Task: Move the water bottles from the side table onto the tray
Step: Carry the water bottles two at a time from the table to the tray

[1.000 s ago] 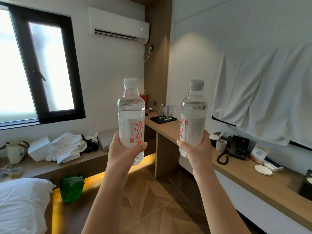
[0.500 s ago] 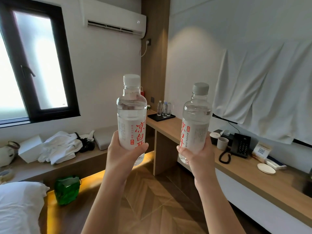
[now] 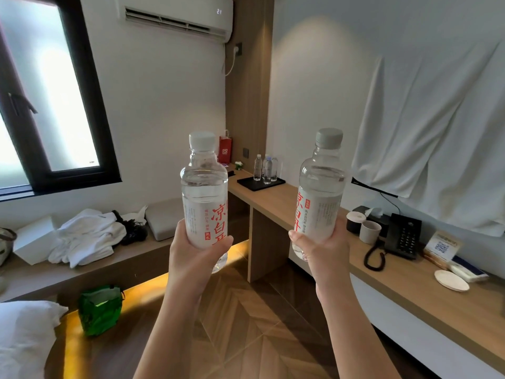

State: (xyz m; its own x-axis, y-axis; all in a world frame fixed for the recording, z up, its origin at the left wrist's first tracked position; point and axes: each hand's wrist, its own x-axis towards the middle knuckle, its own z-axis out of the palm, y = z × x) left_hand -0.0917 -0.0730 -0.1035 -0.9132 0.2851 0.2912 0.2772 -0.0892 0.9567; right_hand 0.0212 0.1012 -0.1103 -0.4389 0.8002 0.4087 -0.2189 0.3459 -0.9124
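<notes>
My left hand (image 3: 195, 255) grips the lower half of a clear water bottle (image 3: 204, 192) with a white cap and red lettering, held upright in front of me. My right hand (image 3: 322, 251) grips a second, similar bottle (image 3: 321, 192), tilted slightly to the right. Both are raised at chest height over the floor. Far ahead, a black tray (image 3: 261, 184) lies on the wooden desk (image 3: 276, 203) with three small bottles (image 3: 266, 168) standing on it.
The desk runs along the right wall with a black telephone (image 3: 404, 236), cups (image 3: 369, 231), a white saucer (image 3: 451, 280) and cards. A low bench on the left carries white towels (image 3: 87, 236) and a box. A green bag (image 3: 99, 310) sits on the floor; a pillow (image 3: 24, 337) at lower left.
The view has moved closer to the desk and tilted; the tray looks nearer. Both hands keep holding their bottles, the right one now leaning a little more.
</notes>
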